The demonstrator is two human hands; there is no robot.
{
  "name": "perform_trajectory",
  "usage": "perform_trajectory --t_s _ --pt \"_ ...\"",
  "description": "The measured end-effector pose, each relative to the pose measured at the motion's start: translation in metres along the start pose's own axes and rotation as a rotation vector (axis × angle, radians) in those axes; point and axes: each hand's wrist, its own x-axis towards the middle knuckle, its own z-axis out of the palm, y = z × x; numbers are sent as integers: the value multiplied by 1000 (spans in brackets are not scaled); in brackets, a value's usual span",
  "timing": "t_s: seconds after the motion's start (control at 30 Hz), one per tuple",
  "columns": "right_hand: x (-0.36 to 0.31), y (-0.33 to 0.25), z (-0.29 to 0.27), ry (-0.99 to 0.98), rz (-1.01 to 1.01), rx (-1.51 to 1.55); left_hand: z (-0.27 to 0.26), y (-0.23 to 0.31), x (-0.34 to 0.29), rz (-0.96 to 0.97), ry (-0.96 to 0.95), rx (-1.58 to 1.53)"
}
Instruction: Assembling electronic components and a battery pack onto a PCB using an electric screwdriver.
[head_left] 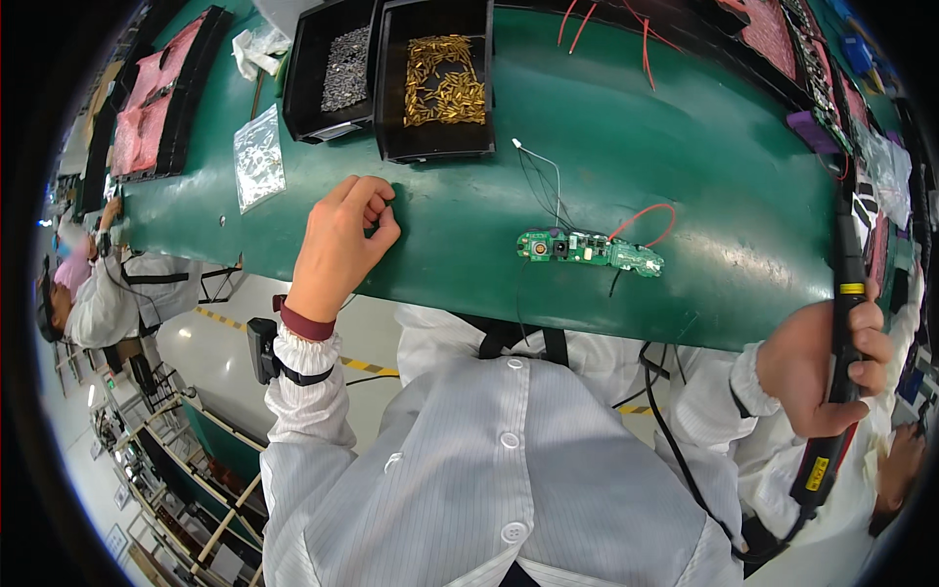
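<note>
My left hand (344, 240) rests on the green mat (440, 254) near its front edge. Its fingers are curled in toward the thumb, and whatever they may hold is hidden. At the right, my right hand (822, 367) wraps round a black electric screwdriver (849, 333) with a yellow band, held upright with its cord leaving the lower end. Between the hands, apart from both, lies a narrow green circuit board (587, 250). A red wire (673, 220) loops up from the board, and a thin white lead (558, 186) with a small plug stretches away behind it.
Beyond my left hand stand two black bins, one with silver screws (345, 68) and one with brass standoffs (445, 83). A clear plastic bag (259, 158) lies beside them. Pink-lined black trays (156, 98) flank the mat. Co-workers (103, 308) sit at both sides.
</note>
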Motion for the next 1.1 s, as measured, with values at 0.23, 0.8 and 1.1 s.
perform_trajectory --t_s 0.23,0.8,1.1 --pt "-14 -46 58 -117 570 633 -6 -9 -2 -44 40 -13" --pt "-21 -52 152 -67 432 1228 12 68 -44 -235 -70 -1770" --pt "-23 -53 154 -162 342 1043 9 113 -45 -518 -277 -1976"
